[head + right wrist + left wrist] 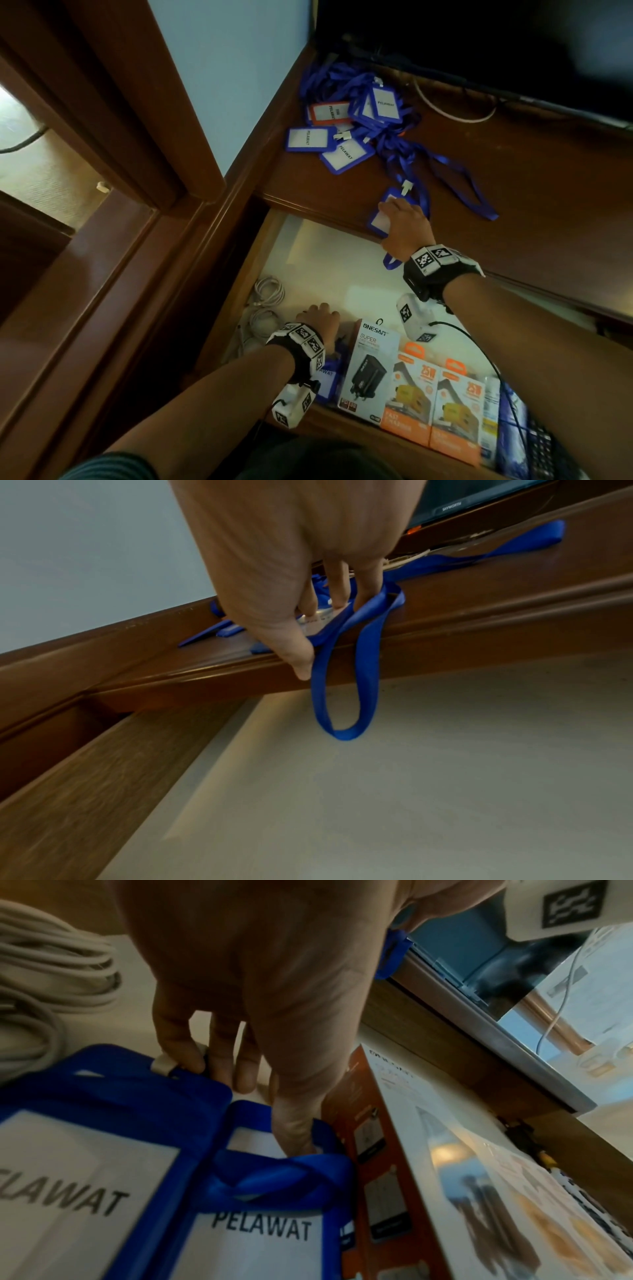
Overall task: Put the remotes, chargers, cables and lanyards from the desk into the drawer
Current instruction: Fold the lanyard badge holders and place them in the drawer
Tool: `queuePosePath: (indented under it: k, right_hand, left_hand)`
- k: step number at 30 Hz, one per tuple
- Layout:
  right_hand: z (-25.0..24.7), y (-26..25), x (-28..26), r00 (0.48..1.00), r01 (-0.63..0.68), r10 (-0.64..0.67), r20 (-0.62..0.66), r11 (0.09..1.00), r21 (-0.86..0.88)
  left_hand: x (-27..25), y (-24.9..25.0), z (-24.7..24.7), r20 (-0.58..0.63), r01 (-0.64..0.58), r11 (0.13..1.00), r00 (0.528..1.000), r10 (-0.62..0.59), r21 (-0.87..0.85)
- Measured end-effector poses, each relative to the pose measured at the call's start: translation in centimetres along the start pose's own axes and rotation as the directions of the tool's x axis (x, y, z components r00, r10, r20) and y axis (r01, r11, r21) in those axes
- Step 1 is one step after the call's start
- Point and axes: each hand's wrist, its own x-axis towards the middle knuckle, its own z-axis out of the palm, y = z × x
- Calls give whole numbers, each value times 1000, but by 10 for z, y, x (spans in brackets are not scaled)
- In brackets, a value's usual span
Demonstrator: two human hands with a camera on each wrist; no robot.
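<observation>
Brown polished wooden counter (513,192) carries blue badge lanyards (346,126) beside the pale-blue wall (222,68); the right hand (404,226) clamps one at the counter's edge. Below the counter, the left hand (320,322) pinches another in the open white-lined drawer (329,260).

1. We saw blue-framed badge holders (344,155) with white cards and black lettering, on blue lanyards (445,164).
2. One badge holder (329,113) had an orange-red frame.
3. The desk (548,205) was dark reddish-brown wood; the drawer (318,246) floor was pale cream.
4. We noted white-grey coiled cables (270,291) in the drawer.
5. One charger box (371,370) was white with a black charger pictured; two charger boxes (431,404) were orange and white with yellow chargers.
6. Both wrist bands (435,263) carried black-and-white square marker patterns.
7. The wall (233,68) was light blue.
</observation>
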Motion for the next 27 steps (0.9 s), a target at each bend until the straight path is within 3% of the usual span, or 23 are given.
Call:
queuePosePath:
  k: [3,7,13,16,18,21,22,27]
  right_hand:
    - [0,0,-5,1000,-10,10,3,999,33]
    - [-6,0,-14,1000,11,-10,-13,995,103]
    - [-22,6,-44,939,54,102,-329,900,432]
    - [-30,16,-67,911,62,186,-369,820,569]
    - [-38,25,-84,909,91,254,-329,651,753]
    - [-51,41,-110,914,95,370,-166,201,975]
    - [-54,47,-117,907,99,398,-135,110,989]
    - [-54,75,-148,893,125,447,-55,-130,984]
  left_hand:
    - [-2,-6,-5,-24,-37,999,999,36,-24]
    - [-5,-18,-5,20,-100,993,995,99,68]
    - [-1,-14,4,126,-104,985,988,87,140]
    - [0,-5,7,91,-91,981,993,76,174]
    - [1,-2,5,72,-79,981,995,66,179]
    - [3,4,0,40,-40,984,999,34,172]
    - [3,5,0,37,-30,985,999,24,169]
    - [2,10,-2,43,-20,983,999,12,181]
